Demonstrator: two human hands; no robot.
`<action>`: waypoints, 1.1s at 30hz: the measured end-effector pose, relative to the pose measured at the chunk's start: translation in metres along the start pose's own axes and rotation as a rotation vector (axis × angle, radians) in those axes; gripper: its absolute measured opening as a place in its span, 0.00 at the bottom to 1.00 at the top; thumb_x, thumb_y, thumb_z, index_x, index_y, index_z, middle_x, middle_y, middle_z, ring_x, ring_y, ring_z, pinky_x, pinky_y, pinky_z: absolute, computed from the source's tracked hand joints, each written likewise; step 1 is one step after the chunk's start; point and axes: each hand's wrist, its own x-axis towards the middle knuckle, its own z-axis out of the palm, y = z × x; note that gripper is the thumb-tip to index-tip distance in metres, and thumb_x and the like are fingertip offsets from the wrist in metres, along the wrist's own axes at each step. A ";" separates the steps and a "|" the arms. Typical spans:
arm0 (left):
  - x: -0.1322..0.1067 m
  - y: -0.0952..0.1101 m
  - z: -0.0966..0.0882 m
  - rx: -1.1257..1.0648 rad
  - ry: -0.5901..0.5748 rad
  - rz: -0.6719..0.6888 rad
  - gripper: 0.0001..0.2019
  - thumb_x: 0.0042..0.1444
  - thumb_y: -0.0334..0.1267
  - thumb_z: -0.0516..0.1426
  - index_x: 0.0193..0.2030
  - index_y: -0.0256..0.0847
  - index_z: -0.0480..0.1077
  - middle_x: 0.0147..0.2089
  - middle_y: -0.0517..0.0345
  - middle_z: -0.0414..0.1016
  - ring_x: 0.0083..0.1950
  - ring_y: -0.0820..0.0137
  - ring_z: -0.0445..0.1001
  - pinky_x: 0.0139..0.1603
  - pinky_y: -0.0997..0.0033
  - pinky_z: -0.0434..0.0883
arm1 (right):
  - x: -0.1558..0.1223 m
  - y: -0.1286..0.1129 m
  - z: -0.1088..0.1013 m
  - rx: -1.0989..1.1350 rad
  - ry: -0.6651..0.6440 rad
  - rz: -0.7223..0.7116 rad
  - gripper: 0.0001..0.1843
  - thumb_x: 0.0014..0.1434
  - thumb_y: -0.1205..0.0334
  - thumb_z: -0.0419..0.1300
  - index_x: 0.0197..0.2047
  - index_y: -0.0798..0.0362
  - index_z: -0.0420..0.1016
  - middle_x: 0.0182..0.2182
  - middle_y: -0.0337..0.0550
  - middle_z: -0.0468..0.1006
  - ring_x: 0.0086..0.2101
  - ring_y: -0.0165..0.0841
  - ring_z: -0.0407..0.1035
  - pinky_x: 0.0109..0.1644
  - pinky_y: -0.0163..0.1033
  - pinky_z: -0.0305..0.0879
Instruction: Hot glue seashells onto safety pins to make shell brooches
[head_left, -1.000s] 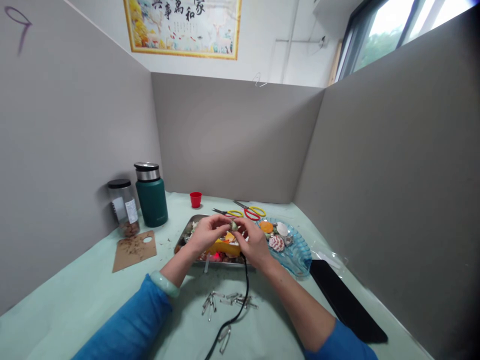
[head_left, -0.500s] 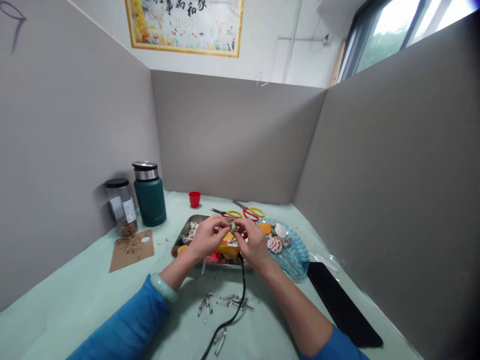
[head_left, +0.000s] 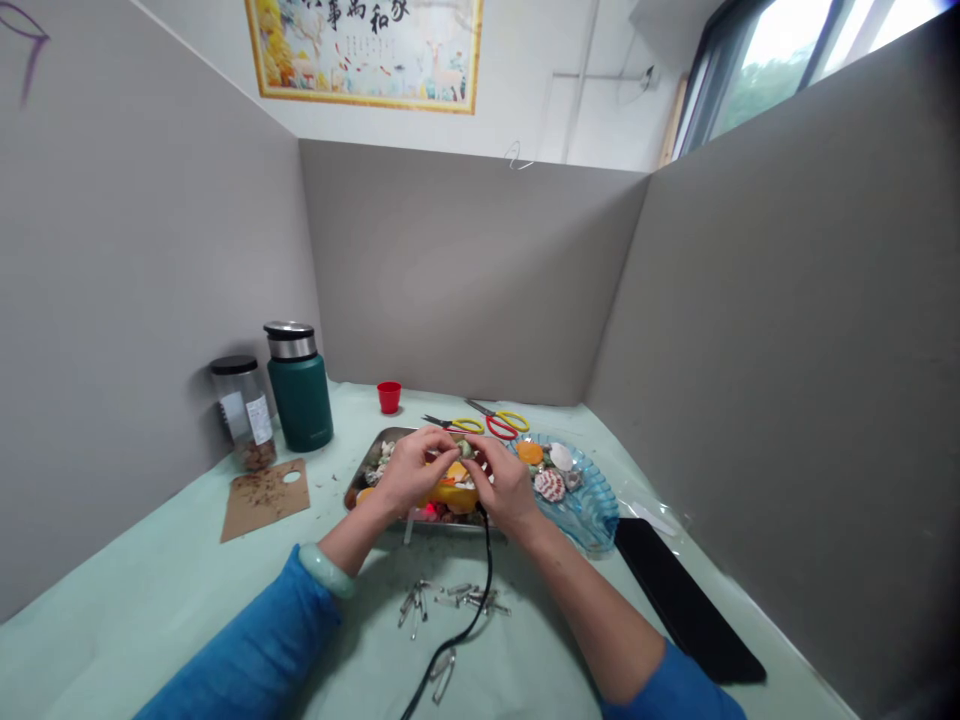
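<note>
Over the metal tray (head_left: 358, 485), my left hand (head_left: 415, 468) and my right hand (head_left: 504, 482) meet fingertip to fingertip. Both are closed in a pinch on a small greenish seashell (head_left: 466, 449). Beneath them a yellow hot glue gun (head_left: 451, 496) lies across the tray, with a red light glowing near it and a black cord (head_left: 489, 560) running toward me. Pale shells (head_left: 385, 456) fill part of the tray; my hands hide much of the rest. To the right, a blue scalloped plate (head_left: 592, 515) holds a striped scallop shell (head_left: 550, 486) and other shells.
Small metal clips (head_left: 413, 604) lie in groups near me. Scissors (head_left: 504, 420) and a red cup (head_left: 389, 397) stand behind the tray. At left are a green thermos (head_left: 300, 395), a jar (head_left: 244, 415) and brown cardboard (head_left: 266, 500); at right, a black slab (head_left: 686, 600). Grey partitions enclose the table.
The seashell has been turned slightly between my fingertips. Both hands stay over the tray, and the view has shifted a little.
</note>
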 end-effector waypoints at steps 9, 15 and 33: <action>0.001 -0.006 0.001 -0.004 0.014 -0.011 0.05 0.53 0.33 0.55 0.27 0.38 0.70 0.32 0.55 0.74 0.36 0.69 0.72 0.36 0.72 0.70 | 0.000 -0.004 0.000 0.034 0.017 0.020 0.13 0.60 0.64 0.55 0.49 0.51 0.68 0.42 0.48 0.75 0.33 0.33 0.70 0.39 0.39 0.69; 0.002 -0.007 -0.001 0.021 0.014 -0.009 0.04 0.52 0.34 0.56 0.28 0.39 0.71 0.34 0.54 0.74 0.37 0.68 0.72 0.36 0.72 0.69 | -0.001 -0.002 0.001 0.053 0.015 0.047 0.13 0.59 0.62 0.56 0.48 0.51 0.69 0.40 0.46 0.75 0.30 0.32 0.69 0.36 0.38 0.68; 0.000 -0.012 0.003 -0.187 -0.039 -0.159 0.06 0.49 0.38 0.58 0.31 0.38 0.70 0.29 0.58 0.74 0.30 0.72 0.72 0.32 0.73 0.69 | 0.001 -0.006 0.000 0.229 0.016 0.121 0.13 0.58 0.61 0.57 0.48 0.51 0.70 0.42 0.46 0.75 0.31 0.30 0.70 0.32 0.35 0.69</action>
